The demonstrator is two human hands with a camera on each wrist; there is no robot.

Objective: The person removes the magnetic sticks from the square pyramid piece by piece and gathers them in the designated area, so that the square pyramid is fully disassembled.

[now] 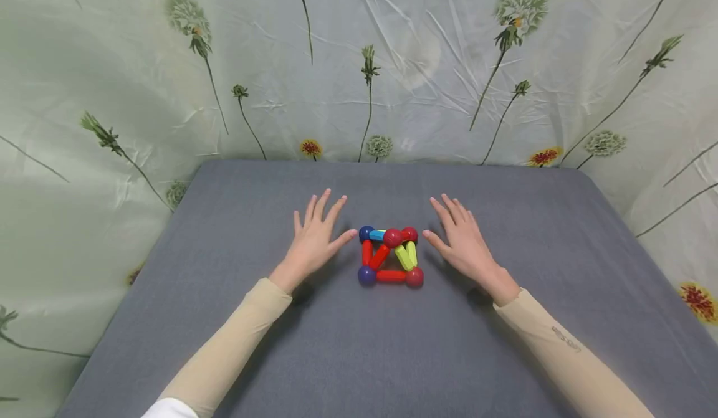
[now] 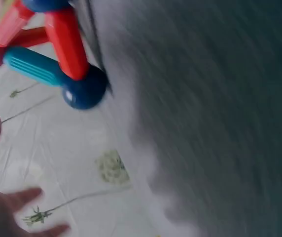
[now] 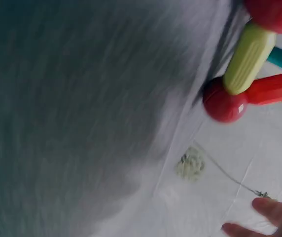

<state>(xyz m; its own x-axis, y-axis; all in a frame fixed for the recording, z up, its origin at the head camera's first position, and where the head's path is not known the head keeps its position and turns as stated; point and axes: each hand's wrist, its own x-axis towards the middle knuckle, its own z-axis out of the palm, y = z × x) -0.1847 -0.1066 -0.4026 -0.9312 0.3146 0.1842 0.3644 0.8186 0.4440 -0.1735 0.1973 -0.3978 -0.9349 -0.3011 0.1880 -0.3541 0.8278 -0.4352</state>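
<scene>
A small frame of coloured rods and balls (image 1: pixel 391 276) stands on the grey table, in the middle of the head view. Blue balls (image 2: pixel 85 89) form its left corners and red balls (image 3: pixel 225 100) its right ones, with another red ball (image 1: pixel 392 238) on top. Red, yellow-green and light blue rods join them. To its left, my left hand (image 1: pixel 315 237) has its fingers spread, the thumb tip close to a blue ball. My right hand (image 1: pixel 462 240) lies to its right with fingers extended, the thumb pointing at the frame. Neither hand grips anything.
The grey cloth-covered table (image 1: pixel 348 356) reaches back to a pale curtain (image 1: pixel 336 94) printed with dandelions and other flowers. That same curtain hangs along the left and right sides.
</scene>
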